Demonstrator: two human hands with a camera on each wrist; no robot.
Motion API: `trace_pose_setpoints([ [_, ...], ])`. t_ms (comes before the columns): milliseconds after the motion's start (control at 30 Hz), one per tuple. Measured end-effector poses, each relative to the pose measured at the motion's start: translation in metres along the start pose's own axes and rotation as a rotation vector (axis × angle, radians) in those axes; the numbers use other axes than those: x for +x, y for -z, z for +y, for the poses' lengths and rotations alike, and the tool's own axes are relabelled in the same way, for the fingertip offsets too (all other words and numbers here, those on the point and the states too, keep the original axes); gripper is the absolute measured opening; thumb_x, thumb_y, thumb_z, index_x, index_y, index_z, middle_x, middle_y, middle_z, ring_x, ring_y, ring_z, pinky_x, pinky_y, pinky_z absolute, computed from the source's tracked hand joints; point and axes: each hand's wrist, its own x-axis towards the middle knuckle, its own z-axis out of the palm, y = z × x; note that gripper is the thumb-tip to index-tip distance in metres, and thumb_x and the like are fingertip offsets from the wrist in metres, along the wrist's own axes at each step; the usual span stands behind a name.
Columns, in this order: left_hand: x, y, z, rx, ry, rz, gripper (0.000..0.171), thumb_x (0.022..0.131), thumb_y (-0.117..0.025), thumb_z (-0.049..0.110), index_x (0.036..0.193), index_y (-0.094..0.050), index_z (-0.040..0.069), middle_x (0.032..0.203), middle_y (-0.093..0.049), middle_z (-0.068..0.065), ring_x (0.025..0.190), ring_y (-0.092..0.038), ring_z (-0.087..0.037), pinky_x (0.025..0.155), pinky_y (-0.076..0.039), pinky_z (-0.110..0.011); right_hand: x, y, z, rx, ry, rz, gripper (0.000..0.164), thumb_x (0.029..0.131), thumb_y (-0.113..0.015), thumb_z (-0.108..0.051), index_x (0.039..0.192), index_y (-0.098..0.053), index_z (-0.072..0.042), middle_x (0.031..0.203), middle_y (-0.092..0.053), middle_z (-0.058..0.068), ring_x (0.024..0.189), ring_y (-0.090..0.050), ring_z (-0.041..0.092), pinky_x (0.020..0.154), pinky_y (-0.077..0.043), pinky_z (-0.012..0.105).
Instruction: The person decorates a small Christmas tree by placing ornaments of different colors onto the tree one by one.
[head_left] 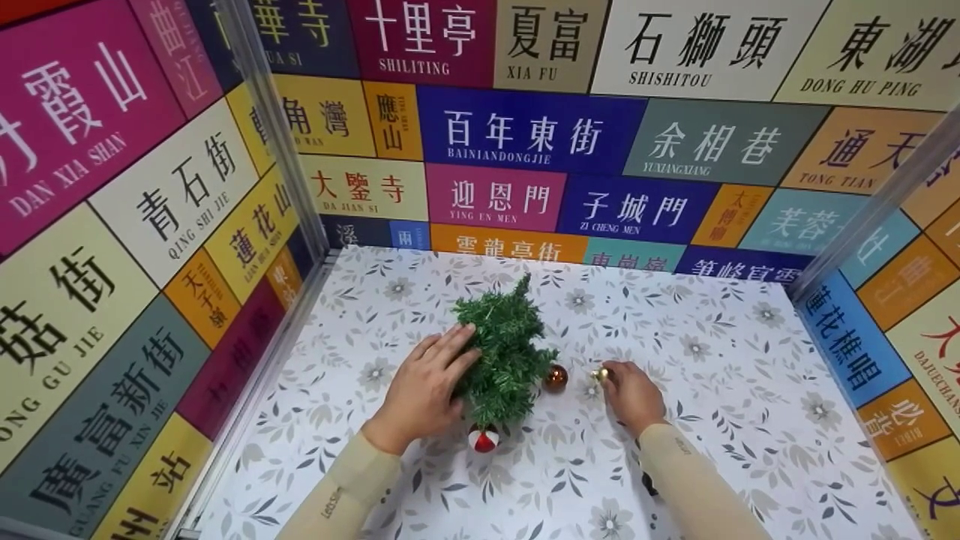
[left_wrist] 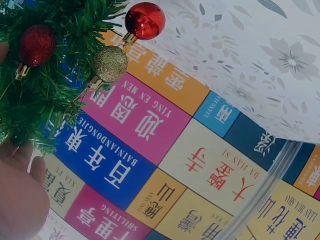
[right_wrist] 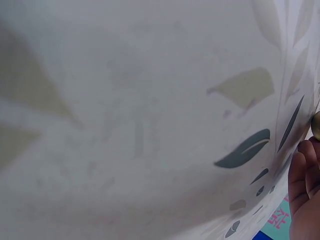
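The tree [head_left: 499,352] is at the centre of the head frame, on the patterned table [head_left: 322,337], and the gold ball [head_left: 602,373] is right of centre, between the thumb and fingertips of the right hand [head_left: 634,394] in a small, nearly closed pinch. The left hand [head_left: 427,386] lies along the tree's left side, its fingers extended over the branches rather than clenched. The step in hand seems to be dressing the tree. To do it well, I would keep the left hand steadying with light pressure, pinch the gold ball near its top so any loop faces the branches, and go round the brown ball [head_left: 556,378] at the tree's right edge and the red-and-white ball [head_left: 483,439] at its foot without knocking them. The tree's tip points to the top of the head frame, slightly right; its long axis seems near upright, judging by how the red ball [left_wrist: 145,21] and glitter ball [left_wrist: 110,63] hang in the left wrist view. The gold ball is round, with no clear long axis; which way its cap points is too small to tell.
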Motion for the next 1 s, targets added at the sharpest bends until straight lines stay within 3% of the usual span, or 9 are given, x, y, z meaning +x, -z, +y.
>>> trace_pose_setpoints([
  [400,0.000,0.004,0.003,0.024,0.002,-0.012,0.072,0.069,-0.074,0.019,0.138,-0.058,0.012,0.161,-0.029,-0.011,0.146,-0.026,-0.031,0.114,-0.028,-0.049,-0.001,0.001,0.000,0.031,-0.028,-0.002,0.031,0.094,-0.069,-0.019,0.124,-0.065,-0.012,0.108,-0.063,0.007,0.100,-0.064,0.031,0.086,-0.050,0.053],
  [633,-0.001,0.003,0.004,0.010,-0.001,0.007,0.065,0.072,-0.071,0.027,0.135,-0.061,0.013,0.161,-0.029,-0.010,0.147,-0.024,-0.031,0.116,-0.025,-0.049,-0.011,0.015,-0.008,0.087,-0.034,-0.013,0.032,0.095,-0.068,-0.021,0.126,-0.063,-0.015,0.109,-0.063,0.004,0.094,-0.065,0.026,0.082,-0.052,0.048],
  [767,0.001,0.004,0.006,0.012,-0.020,0.043,0.060,0.075,-0.067,0.031,0.132,-0.062,0.013,0.158,-0.034,-0.011,0.145,-0.030,-0.033,0.114,-0.027,-0.051,-0.017,0.026,-0.019,0.085,0.002,0.019,0.033,0.093,-0.070,-0.022,0.125,-0.064,-0.018,0.108,-0.063,0.001,0.090,-0.064,0.022,0.074,-0.052,0.044],
  [1000,0.008,0.007,0.013,0.001,-0.068,0.177,0.043,0.077,-0.070,0.026,0.115,-0.069,0.007,0.141,-0.055,-0.015,0.134,-0.046,-0.033,0.114,-0.029,-0.047,-0.031,0.048,-0.049,0.134,0.143,0.078,0.032,0.090,-0.075,-0.022,0.121,-0.066,-0.019,0.108,-0.065,-0.003,0.088,-0.066,0.024,0.066,-0.051,0.040],
])
